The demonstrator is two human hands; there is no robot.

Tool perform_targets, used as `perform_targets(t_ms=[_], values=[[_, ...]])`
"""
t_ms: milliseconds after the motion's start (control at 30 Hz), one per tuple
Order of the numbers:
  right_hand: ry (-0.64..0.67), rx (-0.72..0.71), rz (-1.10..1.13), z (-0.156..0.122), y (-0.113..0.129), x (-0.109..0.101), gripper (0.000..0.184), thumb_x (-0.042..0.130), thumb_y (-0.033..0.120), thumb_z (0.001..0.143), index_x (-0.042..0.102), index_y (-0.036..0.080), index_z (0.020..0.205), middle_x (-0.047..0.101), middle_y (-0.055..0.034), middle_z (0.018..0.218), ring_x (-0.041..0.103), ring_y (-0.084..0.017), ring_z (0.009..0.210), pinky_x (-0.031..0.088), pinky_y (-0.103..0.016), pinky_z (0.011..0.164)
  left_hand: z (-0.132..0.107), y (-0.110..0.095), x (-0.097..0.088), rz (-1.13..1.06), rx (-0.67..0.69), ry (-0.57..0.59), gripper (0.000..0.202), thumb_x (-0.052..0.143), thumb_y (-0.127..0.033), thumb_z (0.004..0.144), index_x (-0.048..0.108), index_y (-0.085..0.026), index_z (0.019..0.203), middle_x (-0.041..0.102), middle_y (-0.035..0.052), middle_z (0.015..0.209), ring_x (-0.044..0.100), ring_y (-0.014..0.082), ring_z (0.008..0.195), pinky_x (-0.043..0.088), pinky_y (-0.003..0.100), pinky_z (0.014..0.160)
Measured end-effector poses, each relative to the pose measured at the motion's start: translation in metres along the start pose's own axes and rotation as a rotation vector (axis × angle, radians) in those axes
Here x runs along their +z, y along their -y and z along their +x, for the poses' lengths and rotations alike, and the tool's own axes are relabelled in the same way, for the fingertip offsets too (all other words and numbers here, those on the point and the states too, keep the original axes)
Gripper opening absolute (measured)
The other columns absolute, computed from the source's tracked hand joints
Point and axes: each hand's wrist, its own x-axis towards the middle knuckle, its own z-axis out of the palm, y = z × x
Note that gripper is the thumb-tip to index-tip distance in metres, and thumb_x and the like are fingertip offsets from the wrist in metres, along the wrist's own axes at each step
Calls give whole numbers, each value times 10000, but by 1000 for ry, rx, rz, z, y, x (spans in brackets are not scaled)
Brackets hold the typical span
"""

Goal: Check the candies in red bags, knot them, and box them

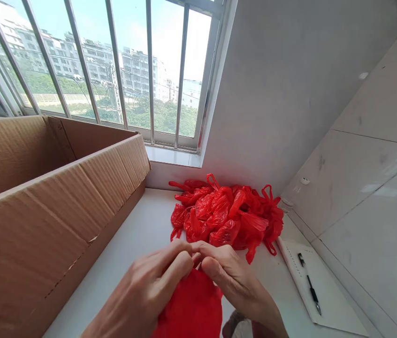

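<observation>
A red plastic bag (193, 307) hangs below my two hands at the bottom middle of the view. My left hand (161, 277) pinches its top edge from the left, fingers bent and pressed together. From the right, my right hand (232, 277) grips the same edge, its thumb against the bag. The fingertips of both hands meet or nearly meet, so part of the bag's upper edge is hidden. Just beyond them lies a heap of crumpled red plastic bags (221, 211) on the white table (131, 239), against the wall.
A large open cardboard box (79, 197) stands on the left, its wall rising beside the table surface. At the right lies a white notebook (328, 286) with a black pen (309, 281) on it. Behind are a barred window (131, 80) and a tiled wall (370, 188).
</observation>
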Motion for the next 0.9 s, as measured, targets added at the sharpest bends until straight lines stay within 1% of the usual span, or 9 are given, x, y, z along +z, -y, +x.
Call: perform_targets(t_ms=[100,167,267,400,500,600,733,833,900], values=[[5,35,50,-1,-4,-4,416,383,449,1025,667,229,1234,635,3,798,499,-99,633,452,-187,579,8,-8,1,62,86,-97,278,403,-299,999,583,-235,798,676,6,871,605,159,757,447,215,713],[38,18,53,-2,-6,-9,332,453,364,1002,685,246,1209,646,3,812,514,-100,638,460,-187,573,9,-10,2,68,82,-122,259,407,-306,992,559,-230,797,640,13,805,555,159,677,432,238,655],[49,-16,6,-2,-4,-14,270,571,247,931,710,244,1163,709,-10,915,603,-120,743,496,-200,631,8,-11,2,99,70,-109,319,361,-319,1007,487,-218,732,558,8,704,428,148,579,383,263,578],[-57,-52,-122,-2,-1,-12,184,612,164,905,749,232,1006,708,0,915,635,-127,835,517,-221,769,7,-6,-1,149,179,-66,392,280,-305,1043,381,-204,678,493,-9,651,371,129,547,357,244,541],[-152,-91,-230,-5,-2,-13,182,589,198,941,758,254,983,686,-6,907,640,-126,835,516,-223,758,9,1,-6,345,325,-96,328,358,-234,1028,450,-201,714,548,-4,735,426,117,576,372,228,567],[-254,-115,-337,-9,-5,-20,185,585,256,956,763,277,1003,694,-22,920,646,-142,841,523,-242,737,11,7,-11,587,433,-118,236,455,-180,994,566,-194,787,591,42,956,523,129,706,414,236,670],[-310,-80,-424,-13,-10,-34,221,555,251,964,773,274,996,723,-28,921,659,-162,876,534,-271,773,14,8,-15,641,440,-28,257,416,-134,993,599,-181,818,545,86,1068,555,163,822,426,252,693],[-369,-10,-440,-17,-19,-51,218,571,244,934,788,260,955,734,-26,886,673,-172,841,546,-289,771,10,7,-20,591,380,86,276,376,-84,976,540,-181,776,529,56,981,520,142,760,398,243,659],[-438,44,-447,-22,-29,-66,197,603,265,902,798,250,918,739,-25,857,677,-179,819,545,-301,781,4,6,-25,532,324,198,282,358,-87,985,528,-194,787,522,26,885,503,135,730,379,238,650]])
